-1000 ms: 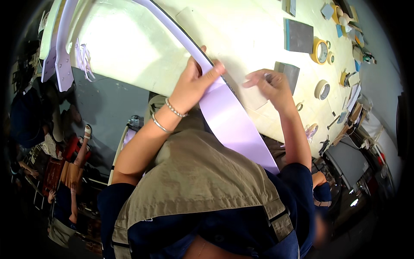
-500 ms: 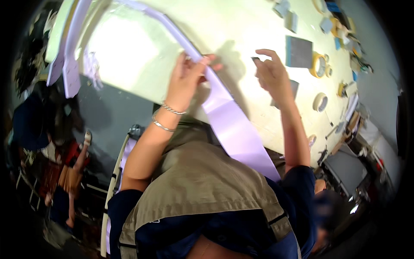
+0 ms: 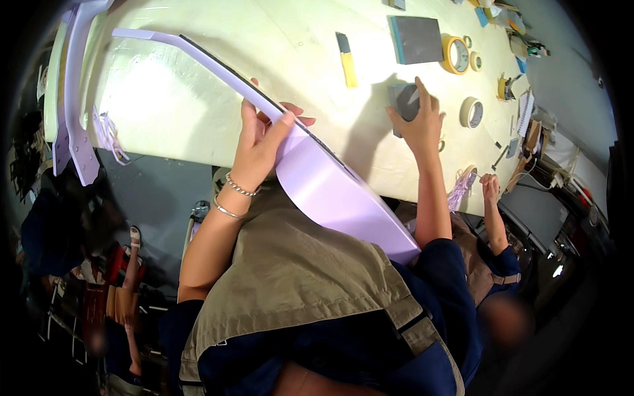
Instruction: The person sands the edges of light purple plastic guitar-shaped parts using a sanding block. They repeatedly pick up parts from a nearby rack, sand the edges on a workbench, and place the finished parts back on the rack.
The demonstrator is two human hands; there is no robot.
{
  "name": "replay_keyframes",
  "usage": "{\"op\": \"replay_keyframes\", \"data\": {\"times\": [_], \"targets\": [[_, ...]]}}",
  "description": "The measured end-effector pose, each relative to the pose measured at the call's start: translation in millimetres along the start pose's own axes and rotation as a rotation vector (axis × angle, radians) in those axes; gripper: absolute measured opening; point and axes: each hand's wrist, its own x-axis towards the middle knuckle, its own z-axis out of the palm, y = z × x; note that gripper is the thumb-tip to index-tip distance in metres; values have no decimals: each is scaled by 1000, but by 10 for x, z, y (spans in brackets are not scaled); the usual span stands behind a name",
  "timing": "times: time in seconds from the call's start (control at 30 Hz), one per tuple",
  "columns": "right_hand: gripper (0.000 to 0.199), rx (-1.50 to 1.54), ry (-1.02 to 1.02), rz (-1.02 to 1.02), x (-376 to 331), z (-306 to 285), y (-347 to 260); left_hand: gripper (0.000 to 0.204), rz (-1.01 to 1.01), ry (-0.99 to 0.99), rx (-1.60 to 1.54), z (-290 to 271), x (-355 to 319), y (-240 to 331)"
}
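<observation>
A long lavender trim piece (image 3: 330,188) crosses in front of me, its narrow bent arm toward the far left and its broad, curved end resting against my apron. A dark strip runs along its upper edge. My left hand (image 3: 264,135) is closed around the narrow part, with the thumb on the near face and fingertips showing beyond the edge. Over a grey sanding block (image 3: 398,99) on the table, my right hand (image 3: 421,122) has its thumb and fingers spread; contact with the block is unclear. Left of the block lies a yellow-handled tool with a dark end (image 3: 347,63).
The pale table (image 3: 264,53) carries a larger grey pad (image 3: 418,39), a yellow tape roll (image 3: 454,55) and a white tape roll (image 3: 471,113). More lavender pieces (image 3: 79,138) overhang at left. A co-worker's hand (image 3: 489,187) is near lavender cord (image 3: 460,190) at right.
The dark-tipped thing has left my right hand, and the yellow-handled tool now shows on the table. That hand has opened over the sanding block. My left hand and the trim piece have shifted left.
</observation>
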Motion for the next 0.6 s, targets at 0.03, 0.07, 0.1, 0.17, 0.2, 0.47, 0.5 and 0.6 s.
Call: {"op": "replay_keyframes", "data": {"times": [0.03,0.07,0.1,0.17,0.2,0.47,0.5,0.6], "targets": [[80,127,23,-111,-12,-56,-68,70,-21,27,-32,5,18,17],[77,253,46,-219,-21,-134,-143,67,-44,55,-66,31,22,24],[66,361,20,-293,-23,-211,-304,60,-38,145,68,111,20,21],[61,469,-147,-400,-76,-321,-521,60,-23,153,23,112,27,7],[59,519,-231,-455,-98,-357,-616,60,-14,159,-3,113,37,-5],[39,344,-207,-644,-178,-365,-905,65,30,198,76,148,42,-8],[38,333,-207,-644,-184,-360,-908,65,31,200,76,149,40,-10],[38,317,-205,-648,-187,-326,-932,66,40,198,60,146,44,-19]]}}
